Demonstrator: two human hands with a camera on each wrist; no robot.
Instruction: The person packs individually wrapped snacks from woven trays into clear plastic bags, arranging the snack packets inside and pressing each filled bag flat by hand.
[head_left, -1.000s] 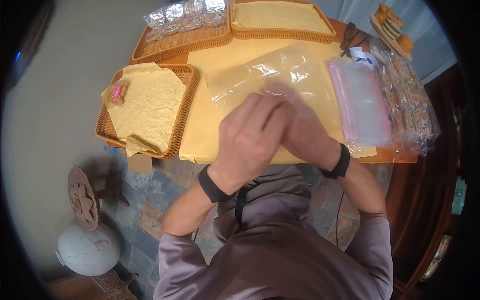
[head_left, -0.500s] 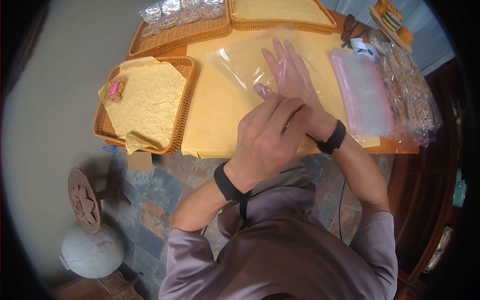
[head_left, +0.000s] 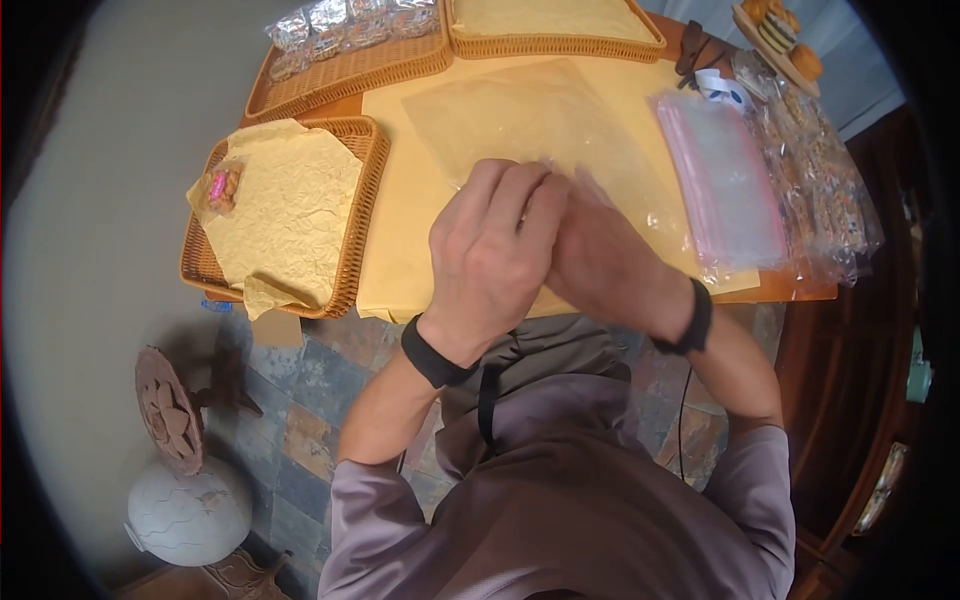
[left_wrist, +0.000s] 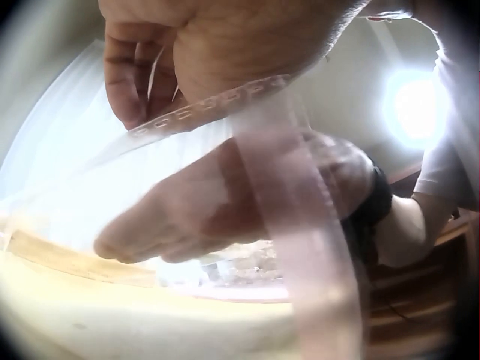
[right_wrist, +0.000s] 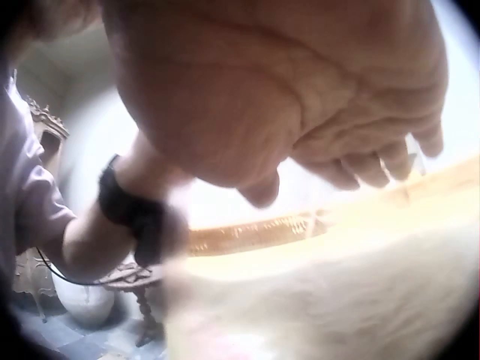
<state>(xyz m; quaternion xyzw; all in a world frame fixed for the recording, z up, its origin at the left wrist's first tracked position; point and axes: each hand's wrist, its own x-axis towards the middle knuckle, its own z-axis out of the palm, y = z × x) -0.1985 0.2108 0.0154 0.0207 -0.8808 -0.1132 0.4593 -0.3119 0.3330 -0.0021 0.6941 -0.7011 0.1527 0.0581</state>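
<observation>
A clear plastic bag (head_left: 520, 110) with a pink band (left_wrist: 289, 195) along its mouth stretches over the yellow paper. With fingers curled, my left hand (head_left: 490, 255) pinches the bag's top edge, as the left wrist view shows. My right hand (head_left: 615, 265) overlaps the bag, its fingers fairly straight and seen through the plastic in the left wrist view. In the head view the left hand hides part of the right one. Seen in the right wrist view, the right palm (right_wrist: 300, 90) is bare, fingers stretched forward and slightly bent.
At left, a paper-lined wicker basket (head_left: 372, 190) holds one small packet (head_left: 222, 188). Another basket (head_left: 390, 68) with wrapped snacks and a paper-lined one (head_left: 560, 46) stand behind. To the right lie a stack of clear bags (head_left: 722, 185) and a large pack of snacks (head_left: 815, 180).
Half a second ago my right hand reached further forward inside the bag, fingers spread; it has drawn back toward my body. My left hand has shifted a little left, still holding the edge.
</observation>
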